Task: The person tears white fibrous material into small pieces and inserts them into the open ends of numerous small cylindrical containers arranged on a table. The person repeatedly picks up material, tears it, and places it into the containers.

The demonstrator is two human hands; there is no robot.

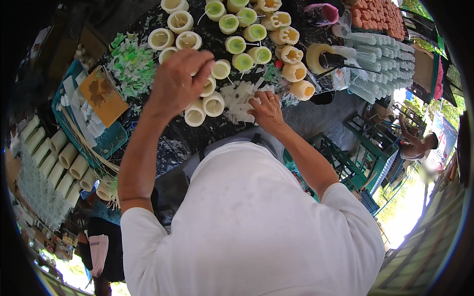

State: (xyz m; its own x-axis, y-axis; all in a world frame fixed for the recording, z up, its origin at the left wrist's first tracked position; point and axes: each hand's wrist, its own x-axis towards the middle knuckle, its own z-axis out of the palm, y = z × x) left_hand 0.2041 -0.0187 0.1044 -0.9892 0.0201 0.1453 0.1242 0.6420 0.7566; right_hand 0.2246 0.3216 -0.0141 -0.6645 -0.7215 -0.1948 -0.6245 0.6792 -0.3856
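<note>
Touching white strips [239, 100]: right hand [267, 111]; left hand [180, 81] near cups [195, 120]

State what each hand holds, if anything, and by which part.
Cannot tell: the left hand, by the cream cups, hides any grip; the right hand, at the white strips, shows no clear hold.

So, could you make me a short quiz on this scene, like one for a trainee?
1. Which hand wears a ring?
2. True or false: the right hand is nearer the white strips than the left hand is.
3. What colour is the pile of flakes to the left of the left hand?
a) pink and black
b) green and white
c) orange

Key:
1. The right hand.
2. True.
3. b
</note>
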